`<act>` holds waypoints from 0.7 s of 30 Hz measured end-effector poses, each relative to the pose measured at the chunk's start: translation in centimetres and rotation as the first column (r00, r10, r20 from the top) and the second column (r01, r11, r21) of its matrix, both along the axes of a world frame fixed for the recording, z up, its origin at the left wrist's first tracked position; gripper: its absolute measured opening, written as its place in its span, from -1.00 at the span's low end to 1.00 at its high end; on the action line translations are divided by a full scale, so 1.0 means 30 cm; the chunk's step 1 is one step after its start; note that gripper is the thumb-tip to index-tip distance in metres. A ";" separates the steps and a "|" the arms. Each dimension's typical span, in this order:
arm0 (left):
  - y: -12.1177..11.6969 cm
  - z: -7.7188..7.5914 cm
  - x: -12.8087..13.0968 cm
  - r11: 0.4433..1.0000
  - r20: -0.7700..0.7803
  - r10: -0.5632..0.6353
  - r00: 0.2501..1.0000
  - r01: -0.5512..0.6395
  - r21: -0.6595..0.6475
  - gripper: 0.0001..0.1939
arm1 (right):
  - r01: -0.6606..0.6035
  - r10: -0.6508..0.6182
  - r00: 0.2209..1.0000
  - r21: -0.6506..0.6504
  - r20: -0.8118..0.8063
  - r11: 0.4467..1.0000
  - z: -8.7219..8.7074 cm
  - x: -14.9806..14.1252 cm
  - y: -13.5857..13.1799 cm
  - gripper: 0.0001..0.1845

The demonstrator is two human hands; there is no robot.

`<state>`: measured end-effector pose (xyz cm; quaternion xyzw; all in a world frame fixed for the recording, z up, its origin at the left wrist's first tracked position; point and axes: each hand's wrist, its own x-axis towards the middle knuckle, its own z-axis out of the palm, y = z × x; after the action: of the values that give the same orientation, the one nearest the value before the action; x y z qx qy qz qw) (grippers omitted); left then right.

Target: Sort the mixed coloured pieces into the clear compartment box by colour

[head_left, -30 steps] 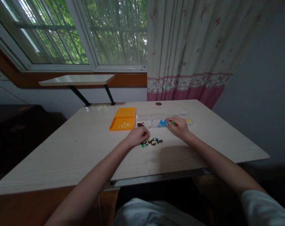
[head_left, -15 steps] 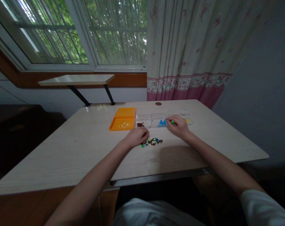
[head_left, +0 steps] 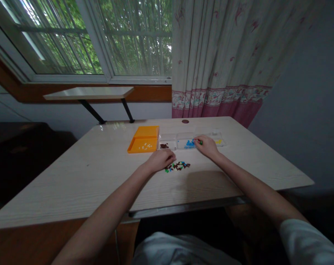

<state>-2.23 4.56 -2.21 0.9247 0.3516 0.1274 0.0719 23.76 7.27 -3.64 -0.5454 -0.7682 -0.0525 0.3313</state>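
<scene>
My right hand [head_left: 207, 146] is over the clear boxes, its fingers pinched together beside the small blue pieces [head_left: 189, 144]. Whatever lies in that pinch is too small to make out. A bit of green [head_left: 200, 142] shows at its fingers; I cannot tell whether it is held or lies in a box behind. My left hand [head_left: 161, 159] rests on the table with curled fingers, at the left end of a loose pile of small mixed pieces [head_left: 180, 166] in brown, green, blue and cream. The inside of that hand is hidden.
An open orange box [head_left: 144, 132] with several white pieces stands left of the clear boxes. Brown pieces [head_left: 164, 146] fill part of one clear box, yellow pieces [head_left: 218, 141] another. A raised shelf [head_left: 92, 92] stands at the table's back left, under the window.
My right hand has shifted slightly left and turned, so less green shows at its fingers and more of the yellow pieces is visible. My left hand has stayed in place.
</scene>
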 end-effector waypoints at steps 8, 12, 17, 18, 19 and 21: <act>0.007 -0.001 -0.022 1.000 -0.015 0.002 1.000 -0.001 0.014 -0.78 | -0.134 0.134 0.991 -0.026 -0.020 0.991 0.008 0.010 -0.020 -0.77; 0.013 -0.001 -0.035 1.000 -0.027 0.009 1.000 -0.009 0.015 -0.77 | -0.326 0.333 0.942 -0.136 0.030 0.935 0.014 -0.005 -0.045 -0.78; 0.009 0.006 -0.032 1.000 -0.022 -0.010 1.000 0.010 -0.006 -0.77 | -0.466 0.494 0.869 -0.300 0.018 0.832 0.008 -0.041 -0.074 -0.82; 0.008 0.006 -0.031 1.000 -0.025 -0.012 1.000 0.012 -0.008 -0.77 | -0.488 0.517 0.856 -0.322 0.005 0.811 0.007 -0.047 -0.078 -0.83; 0.008 0.005 -0.030 1.000 -0.028 -0.015 0.999 0.015 -0.010 -0.77 | -0.506 0.535 0.845 -0.340 -0.011 0.793 0.005 -0.052 -0.081 -0.84; 0.009 0.003 -0.028 1.000 -0.028 -0.021 0.999 0.021 -0.007 -0.77 | -0.539 0.564 0.824 -0.371 -0.048 0.756 0.005 -0.062 -0.087 -0.83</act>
<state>-3.08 4.81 -2.13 0.9297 0.3433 0.1123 0.0713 21.91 4.66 -3.50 -0.3449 -0.9009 0.1742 0.1976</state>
